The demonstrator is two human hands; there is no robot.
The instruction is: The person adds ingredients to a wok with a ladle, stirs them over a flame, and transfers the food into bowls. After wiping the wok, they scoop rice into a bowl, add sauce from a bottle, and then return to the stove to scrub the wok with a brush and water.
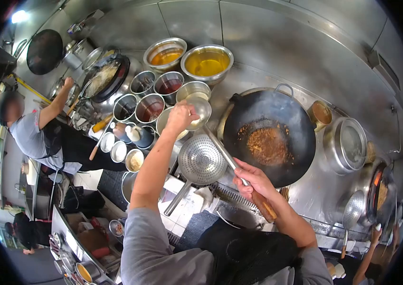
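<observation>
My right hand [253, 180] is wrapped round the handle of a ladle [220, 147], which has a metal shaft and a wooden end. The ladle's bowl is held over the metal pots at the upper left of the wok. My left hand [181, 118] is at the bowl's near edge with its fingers curled together; whatever is between them is hidden. Below the ladle lies a perforated strainer [202, 159], its handle pointing toward me. To the right, a black wok [301, 142] holds browned, crumbly bits in dark liquid [268, 145], with haze above.
Metal pots of sauces [168, 84] and two bowls of yellow oil [206, 61] stand behind. Small white tubs [135, 160] sit at left. A lidded pot [345, 145] and a brown-stained cup [321, 114] are right of the wok. Co-workers [44, 128] work at left and lower right.
</observation>
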